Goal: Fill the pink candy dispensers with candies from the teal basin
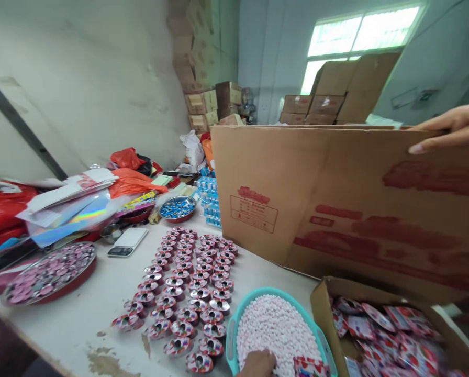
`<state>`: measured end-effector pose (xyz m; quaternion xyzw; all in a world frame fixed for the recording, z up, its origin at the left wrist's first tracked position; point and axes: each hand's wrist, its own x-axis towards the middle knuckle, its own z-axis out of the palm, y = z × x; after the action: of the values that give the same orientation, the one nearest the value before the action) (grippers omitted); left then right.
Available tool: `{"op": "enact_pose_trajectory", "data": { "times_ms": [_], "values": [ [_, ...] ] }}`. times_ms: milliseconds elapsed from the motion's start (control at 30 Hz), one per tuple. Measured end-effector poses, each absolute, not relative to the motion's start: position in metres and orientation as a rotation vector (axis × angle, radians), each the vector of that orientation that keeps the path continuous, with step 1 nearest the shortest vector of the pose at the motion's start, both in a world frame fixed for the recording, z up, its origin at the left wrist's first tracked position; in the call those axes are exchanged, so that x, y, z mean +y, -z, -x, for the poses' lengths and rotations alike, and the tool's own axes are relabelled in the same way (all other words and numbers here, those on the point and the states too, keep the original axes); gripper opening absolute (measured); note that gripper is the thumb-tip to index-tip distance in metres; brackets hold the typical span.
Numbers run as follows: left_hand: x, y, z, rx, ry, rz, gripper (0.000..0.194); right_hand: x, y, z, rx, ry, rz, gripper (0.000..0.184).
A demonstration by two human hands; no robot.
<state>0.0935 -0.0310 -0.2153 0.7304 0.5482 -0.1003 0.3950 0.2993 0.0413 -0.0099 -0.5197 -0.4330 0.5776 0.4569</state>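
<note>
The small pellets (276, 322) fill a turquoise basin (231, 340), which serves as the landmark here. Each pellet looks light, hard and smooth, so they probably roll and slip against one another; a shallow scoop or a pinch with cupped fingertips should suit them better than a squeeze from above. They are rounded, matt, pale pink to white, and heaped close together. At the near right of the basin shows a glossy packet (311, 367), printed red and pink and cut off by the lower edge of the view. It seems thin, soft and easily creased, best held by a flat margin or corner.

The person's left hand (260, 362), judged by its slant, is in the near part of the basin, fingers bent down against the pellets; whether they pinch any cannot be told. The right hand does not show. Beyond and to the right of the basin, another hand (458, 128), apparently a co-worker's, pinches the top edge of a large cardboard panel (277, 178) between thumb and fingers. Just right of the basin stands a carton (324, 317) of similar sachets (399, 340); to its left, oval tins (181, 328) stand in rows.
</note>
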Motion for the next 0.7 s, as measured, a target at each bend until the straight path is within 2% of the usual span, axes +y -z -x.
{"op": "enact_pose_trajectory", "data": {
  "times_ms": [67,167,300,367,433,467,533,667,700],
  "values": [
    [-0.035,0.211,-0.091,1.389,0.228,-1.896,0.044,0.099,-0.017,-0.319,-1.019,-1.324,1.269,0.051],
    [-0.040,0.207,-0.088,1.382,0.163,-1.935,0.044,0.181,-0.087,-0.346,-0.910,-1.186,1.338,0.071],
    [-0.045,0.206,-0.087,1.372,0.115,-1.958,0.041,0.286,-0.250,-0.360,-0.862,-0.992,1.349,0.080],
    [-0.046,0.206,-0.088,1.374,0.104,-1.963,0.039,0.328,-0.330,-0.355,-0.873,-1.176,1.436,0.081],
    [-0.046,0.204,-0.088,1.381,0.106,-1.960,0.038,0.341,-0.370,-0.343,-0.946,-1.221,1.378,0.073],
    [-0.046,0.203,-0.089,1.385,0.109,-1.957,0.038,0.332,-0.368,-0.333,-0.950,-1.254,1.381,0.066],
    [-0.046,0.201,-0.089,1.389,0.119,-1.951,0.037,0.274,-0.314,-0.311,-0.874,-1.348,1.412,0.056],
    [-0.047,0.198,-0.089,1.383,0.114,-1.945,0.038,0.065,-0.098,-0.275,-0.586,-1.653,1.146,0.051],
    [-0.047,0.198,-0.089,1.386,0.109,-1.938,0.039,0.016,-0.048,-0.272,-0.542,-1.715,1.165,0.070]
  ]
}}
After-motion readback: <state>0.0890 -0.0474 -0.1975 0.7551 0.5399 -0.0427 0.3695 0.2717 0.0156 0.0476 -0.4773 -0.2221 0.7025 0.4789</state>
